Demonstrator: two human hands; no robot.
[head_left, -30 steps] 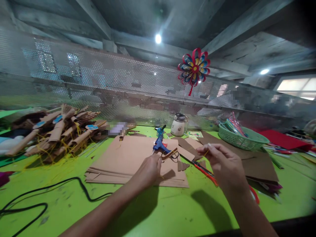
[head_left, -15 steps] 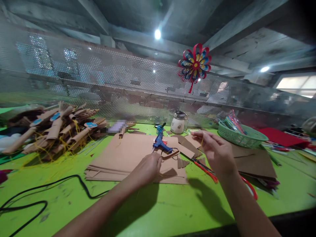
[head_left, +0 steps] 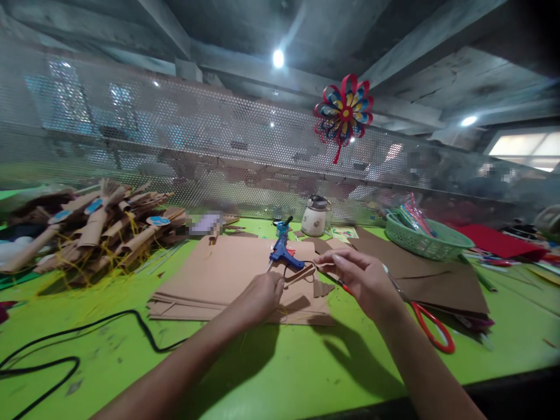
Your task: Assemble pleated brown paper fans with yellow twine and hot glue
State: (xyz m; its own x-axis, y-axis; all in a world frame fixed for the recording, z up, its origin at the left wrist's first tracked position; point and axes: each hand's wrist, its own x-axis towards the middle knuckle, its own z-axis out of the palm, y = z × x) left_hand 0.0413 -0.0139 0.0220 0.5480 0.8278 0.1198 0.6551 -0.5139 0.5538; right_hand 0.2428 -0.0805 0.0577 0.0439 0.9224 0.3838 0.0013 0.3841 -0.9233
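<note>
My left hand (head_left: 261,295) rests closed on a stack of brown cardboard sheets (head_left: 219,277), pinching a curled brown paper strip (head_left: 301,272). Just beyond it lies a blue glue gun (head_left: 283,252). My right hand (head_left: 365,278) is beside the strip, fingers pinched together near its right end; what it grips is too small to make out. Red-handled scissors (head_left: 426,324) lie on the green table (head_left: 280,373) to the right of that hand.
A pile of rolled brown paper crafts (head_left: 96,224) with yellow strands sits at the left. A black cable (head_left: 79,338) loops over the table's left front. A white jar (head_left: 315,219) and a green basket (head_left: 426,239) stand by the perforated metal screen (head_left: 196,146), where a paper flower (head_left: 345,112) hangs.
My right hand came down and left from mid-air to the strip beside my left hand, uncovering the scissors. My left hand stayed in place.
</note>
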